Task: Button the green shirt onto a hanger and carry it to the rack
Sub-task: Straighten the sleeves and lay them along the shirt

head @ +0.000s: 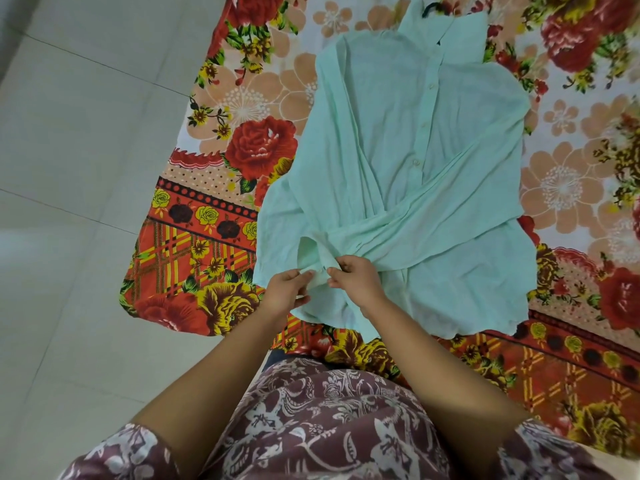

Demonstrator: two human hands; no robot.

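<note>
One patterned dress [329, 427]; left hand [287, 289], right hand [356, 278], fingers [335, 271] pinching one green shirt [398, 168]

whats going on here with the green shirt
A person stands over a pale green button-front shirt spread on a red floral sheet. A black hanger hook pokes out at the collar, and the front placket looks buttoned. The left hand and right hand both pinch the cuff of the sleeve folded across the front.

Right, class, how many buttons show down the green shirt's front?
3 on the green shirt: top button below the collar, middle button mid-chest, lowest button above the crossed sleeve. More may hide beneath it.
</note>
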